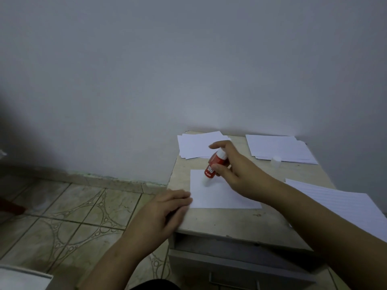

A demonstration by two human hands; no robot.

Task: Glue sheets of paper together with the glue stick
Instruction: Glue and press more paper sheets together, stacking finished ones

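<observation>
A small white sheet of paper [222, 195] lies in the middle of the beige table top [230, 218]. My right hand [236, 170] holds a red and white glue stick [213, 167], tilted, with its white tip down on the sheet's upper left part. My left hand [165, 208] rests flat at the table's left edge, its fingertips touching the sheet's left edge. The glue stick's clear cap [275, 161] stands apart at the back right.
A stack of white sheets [199, 146] lies at the back left of the table, another stack [280, 148] at the back right. A larger lined sheet [339, 204] hangs over the right side. A drawer front [230, 266] sits below; tiled floor [73, 210] lies left.
</observation>
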